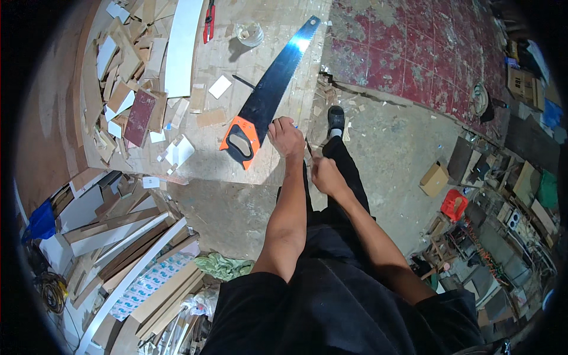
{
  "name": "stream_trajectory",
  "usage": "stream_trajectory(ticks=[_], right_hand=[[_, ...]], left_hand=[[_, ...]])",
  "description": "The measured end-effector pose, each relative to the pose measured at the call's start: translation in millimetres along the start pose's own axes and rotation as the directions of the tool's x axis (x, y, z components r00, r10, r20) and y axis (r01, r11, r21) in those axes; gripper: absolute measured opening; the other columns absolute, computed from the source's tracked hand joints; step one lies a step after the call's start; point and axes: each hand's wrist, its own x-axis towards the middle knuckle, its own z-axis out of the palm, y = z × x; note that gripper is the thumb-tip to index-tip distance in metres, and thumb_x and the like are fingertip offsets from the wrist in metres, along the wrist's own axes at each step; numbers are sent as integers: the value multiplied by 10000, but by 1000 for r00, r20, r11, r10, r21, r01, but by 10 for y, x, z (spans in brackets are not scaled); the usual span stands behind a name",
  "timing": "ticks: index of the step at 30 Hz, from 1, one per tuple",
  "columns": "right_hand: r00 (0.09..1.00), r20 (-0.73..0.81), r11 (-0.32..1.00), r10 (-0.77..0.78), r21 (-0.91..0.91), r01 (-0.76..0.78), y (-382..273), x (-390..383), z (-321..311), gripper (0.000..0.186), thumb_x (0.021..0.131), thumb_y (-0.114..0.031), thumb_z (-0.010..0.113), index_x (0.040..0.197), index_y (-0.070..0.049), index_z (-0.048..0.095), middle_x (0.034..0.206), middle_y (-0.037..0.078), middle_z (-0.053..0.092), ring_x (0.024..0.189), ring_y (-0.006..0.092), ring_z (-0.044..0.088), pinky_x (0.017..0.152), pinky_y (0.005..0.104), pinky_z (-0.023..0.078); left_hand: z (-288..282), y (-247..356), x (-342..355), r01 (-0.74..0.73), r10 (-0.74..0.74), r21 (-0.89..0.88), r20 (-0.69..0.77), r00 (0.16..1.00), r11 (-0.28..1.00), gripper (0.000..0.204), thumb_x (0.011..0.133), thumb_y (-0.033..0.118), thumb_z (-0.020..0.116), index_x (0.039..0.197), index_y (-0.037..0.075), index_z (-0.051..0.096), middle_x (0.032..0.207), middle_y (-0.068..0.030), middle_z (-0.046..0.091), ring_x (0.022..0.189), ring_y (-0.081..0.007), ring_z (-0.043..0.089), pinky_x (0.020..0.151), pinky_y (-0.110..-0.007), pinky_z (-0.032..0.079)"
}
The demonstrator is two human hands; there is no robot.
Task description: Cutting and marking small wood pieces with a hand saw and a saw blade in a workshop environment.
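Observation:
My left hand [286, 137] is closed at the right edge of the wooden worktop, its fingers curled. What it grips, if anything, is hidden under the fingers. Just lower and to the right, my right hand [327, 177] is closed around a thin dark tool [308, 145] that points up past my left hand; its kind is too small to tell. A hand saw [272, 94] with an orange and black handle lies on the worktop [225, 168], immediately left of my left hand. A dark pointed stick [243, 81] pokes out beside its blade.
A clear jar [249, 34], a red-handled tool [209, 22] and a white square piece [220, 87] lie on the worktop. Wood offcuts [127, 53] heap at its left. Boards [142, 266] stack below left. A red basket [454, 205] and clutter stand on the right.

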Motion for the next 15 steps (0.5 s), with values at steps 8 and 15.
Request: stream_trajectory(ticks=[8,15], right_hand=[[998,57,998,-6,-60,9,83,-132,81,382,823,14,540,1181,141,582,826,357,610,845,479,651,719,517,510],[999,50,998,-5,-56,8,56,-140,21,416,814,28,547,1219,123,566,857,356,623,851,482,653,750,531,509]], left_hand=[[-17,-40,-56,15,-15,2,35,999,1000,178,748,42,612,903,122,576,921,-71,570,912,-291,533,807,-430,404],[37,-46,-38,27,-27,1,43,999,1000,181,750,45,618,909,125,582,920,-70,572,921,-291,535,814,-429,407]])
